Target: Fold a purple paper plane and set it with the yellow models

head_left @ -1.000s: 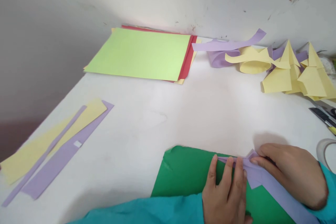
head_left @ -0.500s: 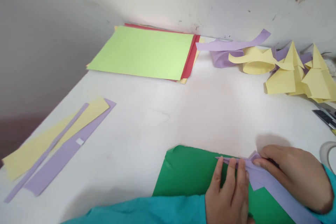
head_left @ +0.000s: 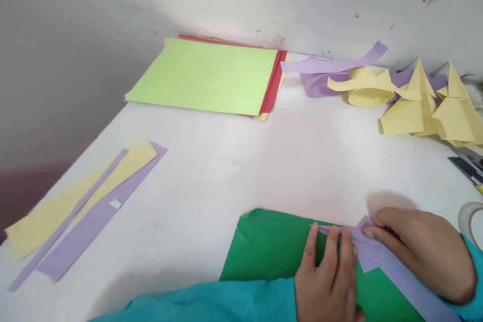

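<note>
A folded purple paper piece (head_left: 381, 261) lies on a dark green sheet (head_left: 267, 249) at the near edge of the white table (head_left: 264, 161). My left hand (head_left: 330, 276) presses its fingertips flat on the left end of the purple fold. My right hand (head_left: 426, 251) pinches and holds down the same purple paper at its folded tip. Both arms wear teal sleeves (head_left: 211, 304). The purple strip runs on toward the lower right under my right hand.
A stack of light green, red and yellow sheets (head_left: 206, 76) lies at the back by the wall. Yellow and purple strips (head_left: 81, 201) lie at the left. Curled strips (head_left: 339, 78) and yellow folded cones (head_left: 430, 105) sit at the back right, with scissors (head_left: 468, 166) and a tape roll (head_left: 470, 219).
My hands stay on the purple fold; the left fingers have shifted slightly along it. The view has moved a little to the left.
</note>
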`<state>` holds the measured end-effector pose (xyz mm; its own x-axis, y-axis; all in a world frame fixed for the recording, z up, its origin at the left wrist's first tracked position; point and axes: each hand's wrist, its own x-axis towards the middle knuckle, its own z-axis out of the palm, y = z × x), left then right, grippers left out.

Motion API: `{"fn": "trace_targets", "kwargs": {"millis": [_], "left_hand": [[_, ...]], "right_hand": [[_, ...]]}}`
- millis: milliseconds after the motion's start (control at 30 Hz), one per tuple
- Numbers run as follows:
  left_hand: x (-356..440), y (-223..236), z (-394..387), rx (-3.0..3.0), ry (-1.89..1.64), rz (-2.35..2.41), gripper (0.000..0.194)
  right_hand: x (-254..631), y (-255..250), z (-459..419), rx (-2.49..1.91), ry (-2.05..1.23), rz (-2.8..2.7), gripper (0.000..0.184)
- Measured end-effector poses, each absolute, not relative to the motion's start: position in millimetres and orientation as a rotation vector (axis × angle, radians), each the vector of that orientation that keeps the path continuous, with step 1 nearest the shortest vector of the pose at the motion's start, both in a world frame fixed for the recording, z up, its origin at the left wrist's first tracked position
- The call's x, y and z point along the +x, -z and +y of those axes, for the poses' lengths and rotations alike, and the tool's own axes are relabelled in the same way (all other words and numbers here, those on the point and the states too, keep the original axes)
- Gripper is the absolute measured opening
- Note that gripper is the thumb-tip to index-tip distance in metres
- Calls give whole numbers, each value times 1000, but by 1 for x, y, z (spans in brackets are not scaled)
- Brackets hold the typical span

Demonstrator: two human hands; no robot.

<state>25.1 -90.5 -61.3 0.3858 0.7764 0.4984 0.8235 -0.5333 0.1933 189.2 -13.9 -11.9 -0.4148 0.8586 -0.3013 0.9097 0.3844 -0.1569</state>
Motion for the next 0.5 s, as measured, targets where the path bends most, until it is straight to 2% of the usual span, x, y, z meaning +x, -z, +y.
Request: {"fn": "trace_targets", "kwargs": {"millis": [500], "left_hand": [[26, 62, -90, -2513, 917, -1433, 44]], "right_hand": [[188, 12, -15, 1620, 469, 2442, 31]]}}
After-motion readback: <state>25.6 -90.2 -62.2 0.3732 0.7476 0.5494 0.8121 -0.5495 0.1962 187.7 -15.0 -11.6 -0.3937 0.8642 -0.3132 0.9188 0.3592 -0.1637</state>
